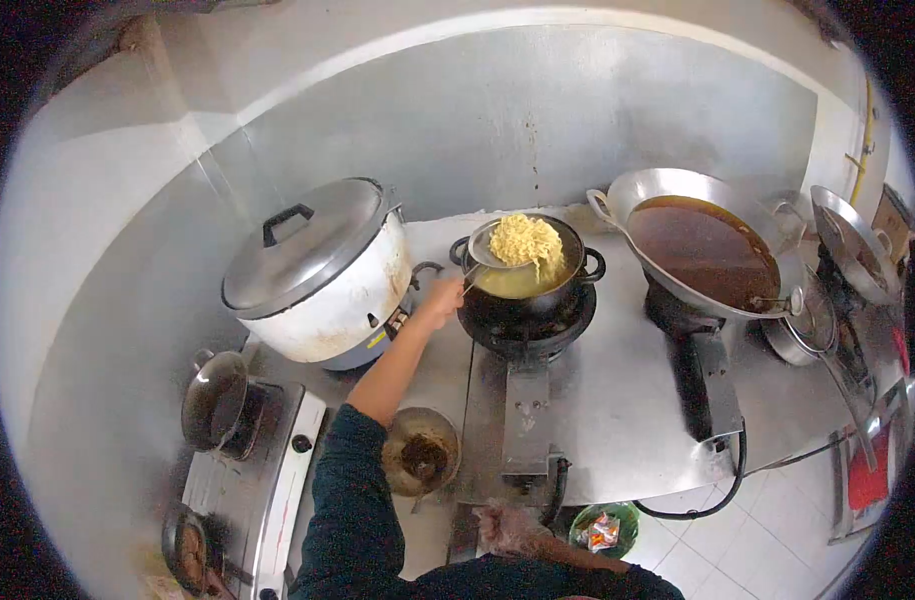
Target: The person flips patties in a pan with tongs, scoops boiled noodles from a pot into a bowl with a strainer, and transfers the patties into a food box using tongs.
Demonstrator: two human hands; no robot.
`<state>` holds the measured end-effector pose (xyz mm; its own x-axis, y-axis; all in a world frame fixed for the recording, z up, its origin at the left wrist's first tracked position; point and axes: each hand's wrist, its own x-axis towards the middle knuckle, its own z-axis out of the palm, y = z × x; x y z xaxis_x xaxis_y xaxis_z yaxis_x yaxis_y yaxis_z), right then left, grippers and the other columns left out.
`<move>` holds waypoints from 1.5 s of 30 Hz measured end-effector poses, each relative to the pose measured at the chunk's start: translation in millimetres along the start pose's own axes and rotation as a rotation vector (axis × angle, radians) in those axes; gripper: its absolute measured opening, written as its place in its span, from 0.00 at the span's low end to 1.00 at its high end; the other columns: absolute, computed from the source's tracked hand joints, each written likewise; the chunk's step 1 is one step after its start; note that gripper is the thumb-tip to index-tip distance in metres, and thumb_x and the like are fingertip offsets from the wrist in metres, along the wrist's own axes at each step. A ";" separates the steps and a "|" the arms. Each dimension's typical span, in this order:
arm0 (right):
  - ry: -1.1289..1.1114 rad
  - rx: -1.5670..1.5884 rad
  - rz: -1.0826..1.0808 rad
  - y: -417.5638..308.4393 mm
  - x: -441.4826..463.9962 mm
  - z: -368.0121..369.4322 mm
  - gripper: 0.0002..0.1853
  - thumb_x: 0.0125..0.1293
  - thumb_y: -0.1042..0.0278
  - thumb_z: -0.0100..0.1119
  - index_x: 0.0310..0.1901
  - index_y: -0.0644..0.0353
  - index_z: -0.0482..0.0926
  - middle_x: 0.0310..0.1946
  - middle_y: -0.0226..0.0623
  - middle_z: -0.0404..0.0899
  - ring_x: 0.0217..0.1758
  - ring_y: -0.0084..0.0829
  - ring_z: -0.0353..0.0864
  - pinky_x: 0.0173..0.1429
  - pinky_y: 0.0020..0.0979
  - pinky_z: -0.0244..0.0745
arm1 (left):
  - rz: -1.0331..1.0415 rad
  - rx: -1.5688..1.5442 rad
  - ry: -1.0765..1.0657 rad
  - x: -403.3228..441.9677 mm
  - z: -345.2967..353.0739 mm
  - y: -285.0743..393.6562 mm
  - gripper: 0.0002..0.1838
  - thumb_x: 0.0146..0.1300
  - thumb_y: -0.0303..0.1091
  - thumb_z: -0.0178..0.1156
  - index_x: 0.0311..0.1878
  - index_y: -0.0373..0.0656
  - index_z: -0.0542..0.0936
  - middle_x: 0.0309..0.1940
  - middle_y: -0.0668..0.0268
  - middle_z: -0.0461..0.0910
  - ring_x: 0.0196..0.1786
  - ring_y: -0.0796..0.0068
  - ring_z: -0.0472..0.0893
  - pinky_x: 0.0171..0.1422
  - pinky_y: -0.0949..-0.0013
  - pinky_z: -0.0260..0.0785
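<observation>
My left hand [443, 300] is closed round the handle of a strainer [485, 246], which is tilted over a black pot [529, 300]. A heap of yellow noodles [525, 243] lies in the strainer, and some strands hang over its edge above the cloudy yellowish liquid in the pot. Below my left forearm is a metal bowl [399, 480] with dark brown sauce in it. My right hand [509, 528] is low in front of my body, near the counter's front edge; it is blurred and its fingers cannot be made out clearly.
A large white rice cooker [362, 270] stands left of the pot. To the right, a wide wok [667, 185] holds dark brown liquid. A two-burner stove [287, 480] with pans is at lower left. A green-lined bin [622, 520] is on the floor. Another wok [862, 235] is far right.
</observation>
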<state>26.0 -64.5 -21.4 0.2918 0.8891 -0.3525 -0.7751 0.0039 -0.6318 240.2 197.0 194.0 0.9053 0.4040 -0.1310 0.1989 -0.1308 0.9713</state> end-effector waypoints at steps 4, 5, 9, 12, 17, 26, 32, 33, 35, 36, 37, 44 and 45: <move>-0.016 0.926 0.511 -18.9 -5.9 11.3 0.14 0.56 0.59 0.45 0.28 0.64 0.70 0.15 0.30 0.66 0.18 0.24 0.64 0.23 0.24 0.63 | 0.016 -0.013 0.004 7.2 -11.7 8.6 0.09 0.51 0.35 0.47 0.18 0.46 0.67 0.11 0.74 0.60 0.12 0.83 0.57 0.12 0.75 0.43; -0.021 0.496 0.235 -5.6 2.5 1.7 0.15 0.56 0.58 0.44 0.28 0.63 0.70 0.16 0.31 0.68 0.19 0.24 0.66 0.23 0.25 0.64 | 0.013 -0.036 0.014 7.5 -14.3 12.6 0.10 0.51 0.36 0.46 0.17 0.46 0.67 0.11 0.75 0.60 0.12 0.83 0.57 0.12 0.75 0.43; -0.132 -0.086 -0.079 27.1 12.7 3.7 0.11 0.55 0.65 0.47 0.37 0.62 0.68 0.25 0.34 0.72 0.27 0.27 0.71 0.35 0.27 0.68 | -0.005 -0.034 -0.005 -2.3 -20.4 44.8 0.11 0.52 0.37 0.45 0.17 0.48 0.65 0.11 0.76 0.59 0.09 0.84 0.54 0.11 0.76 0.42; -0.060 -0.854 -0.166 -33.3 -17.1 62.5 0.16 0.57 0.69 0.45 0.48 0.58 0.64 0.37 0.34 0.71 0.33 0.27 0.71 0.41 0.25 0.68 | 0.005 -0.081 -0.063 -15.6 -19.7 53.4 0.10 0.52 0.36 0.43 0.17 0.50 0.64 0.10 0.76 0.57 0.09 0.84 0.52 0.11 0.77 0.40; -0.008 -0.474 -0.271 -5.9 15.7 54.9 0.18 0.55 0.71 0.46 0.49 0.55 0.63 0.33 0.32 0.66 0.33 0.26 0.67 0.35 0.27 0.68 | 0.003 -0.106 -0.112 -26.6 -18.3 58.5 0.09 0.51 0.35 0.41 0.16 0.51 0.62 0.09 0.75 0.57 0.09 0.85 0.51 0.11 0.77 0.38; -0.006 -0.136 -0.215 -15.5 24.2 92.7 0.14 0.57 0.67 0.43 0.46 0.53 0.64 0.45 0.31 0.62 0.41 0.30 0.63 0.47 0.35 0.65 | 0.115 -0.188 -0.122 -28.0 -17.5 58.6 0.10 0.46 0.27 0.43 0.12 0.46 0.60 0.07 0.71 0.57 0.06 0.80 0.52 0.09 0.74 0.38; -0.059 -0.168 -0.179 10.8 69.9 74.4 0.14 0.58 0.65 0.43 0.46 0.56 0.64 0.38 0.31 0.64 0.40 0.29 0.62 0.47 0.35 0.64 | -0.022 -0.227 -0.064 -46.8 -9.8 78.2 0.08 0.47 0.29 0.41 0.15 0.46 0.62 0.08 0.69 0.58 0.07 0.80 0.52 0.10 0.74 0.35; -0.035 -0.104 -0.141 9.5 74.1 75.8 0.13 0.58 0.64 0.43 0.45 0.57 0.65 0.37 0.31 0.65 0.39 0.28 0.62 0.47 0.34 0.64 | 0.018 -0.208 -0.025 -52.5 -9.2 82.7 0.09 0.48 0.30 0.41 0.15 0.45 0.62 0.08 0.68 0.58 0.08 0.81 0.53 0.11 0.74 0.37; 0.089 0.227 0.081 0.4 79.1 83.8 0.13 0.58 0.63 0.44 0.44 0.59 0.65 0.36 0.31 0.65 0.39 0.28 0.63 0.44 0.33 0.66 | 0.082 -0.203 -0.008 -57.8 -4.3 76.9 0.08 0.47 0.30 0.42 0.15 0.44 0.62 0.09 0.68 0.59 0.08 0.81 0.52 0.11 0.73 0.37; 0.054 -0.114 -0.094 17.5 98.8 65.2 0.14 0.56 0.63 0.46 0.42 0.60 0.66 0.36 0.36 0.66 0.38 0.30 0.66 0.41 0.33 0.67 | 0.112 -0.200 0.002 -58.2 -3.6 73.3 0.08 0.47 0.30 0.42 0.15 0.44 0.63 0.09 0.68 0.59 0.08 0.81 0.52 0.11 0.73 0.37; 0.023 -0.457 -0.266 53.5 136.0 32.6 0.14 0.53 0.63 0.47 0.40 0.61 0.66 0.35 0.40 0.68 0.37 0.33 0.69 0.37 0.33 0.68 | 0.109 -0.213 -0.020 -58.2 -6.1 72.9 0.08 0.47 0.31 0.42 0.15 0.44 0.63 0.09 0.68 0.60 0.08 0.82 0.52 0.11 0.73 0.37; 0.431 -0.797 -0.278 45.7 133.4 35.0 0.17 0.53 0.62 0.50 0.43 0.59 0.64 0.36 0.37 0.67 0.39 0.32 0.67 0.36 0.32 0.68 | 0.071 -0.220 -0.041 -52.1 -8.7 69.7 0.09 0.49 0.31 0.42 0.15 0.45 0.61 0.09 0.69 0.59 0.09 0.82 0.52 0.11 0.76 0.37; 0.506 -1.063 -0.282 39.7 130.4 34.9 0.17 0.53 0.63 0.51 0.44 0.58 0.64 0.37 0.36 0.67 0.40 0.31 0.67 0.37 0.32 0.67 | 0.061 -0.210 -0.004 -61.0 -4.3 75.4 0.09 0.48 0.31 0.42 0.15 0.45 0.61 0.09 0.69 0.58 0.09 0.82 0.52 0.11 0.76 0.37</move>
<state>13.7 67.6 -68.4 0.7464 0.6374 -0.1913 0.1288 -0.4203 -0.8982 198.3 166.4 276.1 0.9147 0.3977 -0.0715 0.0617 0.0372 0.9974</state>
